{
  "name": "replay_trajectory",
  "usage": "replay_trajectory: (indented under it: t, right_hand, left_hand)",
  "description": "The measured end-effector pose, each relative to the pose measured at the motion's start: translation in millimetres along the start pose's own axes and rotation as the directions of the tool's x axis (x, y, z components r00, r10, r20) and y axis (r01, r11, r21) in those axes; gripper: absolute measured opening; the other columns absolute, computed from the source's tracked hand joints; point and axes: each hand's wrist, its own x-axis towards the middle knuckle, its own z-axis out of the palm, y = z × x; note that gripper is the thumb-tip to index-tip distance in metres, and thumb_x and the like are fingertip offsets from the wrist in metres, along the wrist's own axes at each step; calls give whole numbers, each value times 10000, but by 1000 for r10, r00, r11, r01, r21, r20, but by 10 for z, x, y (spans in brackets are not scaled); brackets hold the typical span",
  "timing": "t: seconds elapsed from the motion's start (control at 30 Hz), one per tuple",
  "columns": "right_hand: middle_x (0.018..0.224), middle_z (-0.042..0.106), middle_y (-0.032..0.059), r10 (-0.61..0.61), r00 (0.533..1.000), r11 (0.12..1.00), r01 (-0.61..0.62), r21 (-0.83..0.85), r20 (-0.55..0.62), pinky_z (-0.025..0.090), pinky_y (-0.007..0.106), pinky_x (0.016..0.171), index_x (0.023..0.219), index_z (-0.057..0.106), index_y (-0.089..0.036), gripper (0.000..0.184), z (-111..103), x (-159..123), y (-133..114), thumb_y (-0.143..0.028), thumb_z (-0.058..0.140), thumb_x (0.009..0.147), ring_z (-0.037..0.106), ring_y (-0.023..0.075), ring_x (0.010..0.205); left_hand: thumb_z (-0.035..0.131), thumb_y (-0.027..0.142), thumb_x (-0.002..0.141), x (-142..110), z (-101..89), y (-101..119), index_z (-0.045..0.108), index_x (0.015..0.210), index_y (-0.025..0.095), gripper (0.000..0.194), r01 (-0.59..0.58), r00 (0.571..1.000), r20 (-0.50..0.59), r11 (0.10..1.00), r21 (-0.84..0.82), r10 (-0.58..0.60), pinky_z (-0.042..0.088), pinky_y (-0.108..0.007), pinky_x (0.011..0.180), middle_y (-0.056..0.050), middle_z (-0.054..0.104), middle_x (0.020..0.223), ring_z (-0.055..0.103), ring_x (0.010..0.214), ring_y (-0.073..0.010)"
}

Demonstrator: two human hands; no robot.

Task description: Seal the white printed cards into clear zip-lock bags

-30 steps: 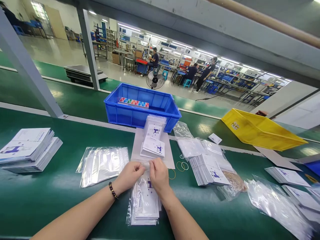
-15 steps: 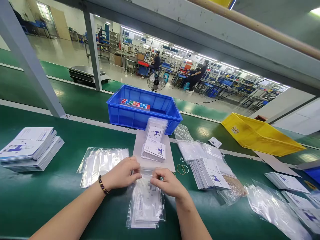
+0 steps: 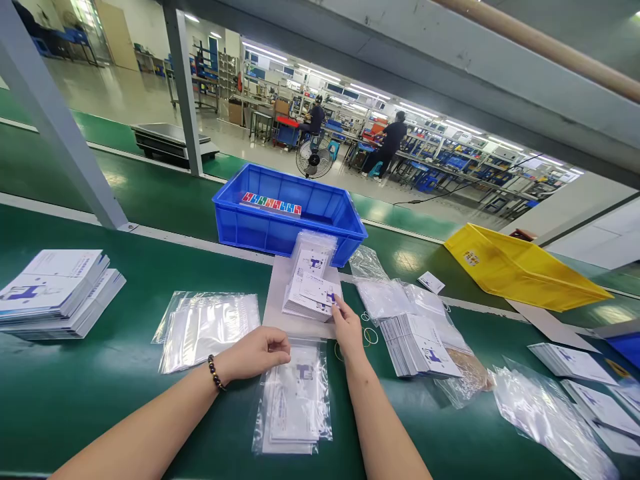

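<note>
A clear plastic bag with white printed booklets inside (image 3: 295, 400) lies flat on the green belt in front of me. My left hand (image 3: 257, 352), a bead bracelet at its wrist, rests at the bag's top left corner with fingers curled in a pinch on the bag's edge. My right hand (image 3: 346, 328) reaches forward, and its fingers touch the near edge of a small stack of white booklets (image 3: 311, 295) lying on a grey card sheet (image 3: 280, 303).
A blue bin (image 3: 287, 217) stands behind the card sheet, a yellow bin (image 3: 520, 270) lies tilted at the right. Empty clear bags (image 3: 207, 327) lie left of my hands. Booklet piles sit at far left (image 3: 53, 290) and right (image 3: 417, 340). Rubber bands (image 3: 369, 335) lie near my right hand.
My right hand left the top of the bag and moved forward to the booklet stack. The left hand stayed at the bag's top edge.
</note>
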Motion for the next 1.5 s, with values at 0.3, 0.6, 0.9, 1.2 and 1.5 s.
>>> replay_trajectory:
  t: [0.3,0.6,0.9,1.2,1.5]
  right_hand:
    - [743,668,17,60,998,868,-52,494,1,530,333,608,915,616,-170,303,-158,-185,-341,-300,644,643,615,146,608]
    - [562,573,-29,51,974,931,-126,342,222,396,222,443,768,643,-165,169,-211,-236,-433,-271,609,640,465,82,460]
    - [605,584,-8,-16,878,965,-111,238,478,417,235,509,736,673,-166,152,-213,-298,-507,-296,623,675,496,99,528]
    - [669,558,-12,-55,609,996,-17,82,792,421,250,590,675,668,-189,141,-155,-438,-637,-317,621,709,502,112,606]
    - [600,469,-38,37,711,994,-99,48,702,337,229,539,709,581,-162,84,-84,-458,-588,-232,602,667,417,91,549]
  left_hand:
    - [503,280,733,53,52,-71,589,639,162,173,-37,999,-18,999,17,38,414,-246,659,-18,575,732,514,681,-143]
    - [563,306,708,68,87,-100,639,652,156,178,16,998,-58,988,-151,-25,436,-266,673,-43,648,771,568,723,-172]
    - [585,276,697,60,128,-84,646,610,146,168,-23,995,-100,981,-192,4,421,-243,612,-22,615,692,545,653,-144]
    - [627,303,673,65,193,-104,623,855,158,232,-13,972,-225,936,-351,-71,464,-250,621,-64,599,970,565,764,-152]
    - [576,330,664,71,160,-41,564,608,143,195,76,961,-230,943,-323,-156,386,-227,512,18,545,544,490,524,-112]
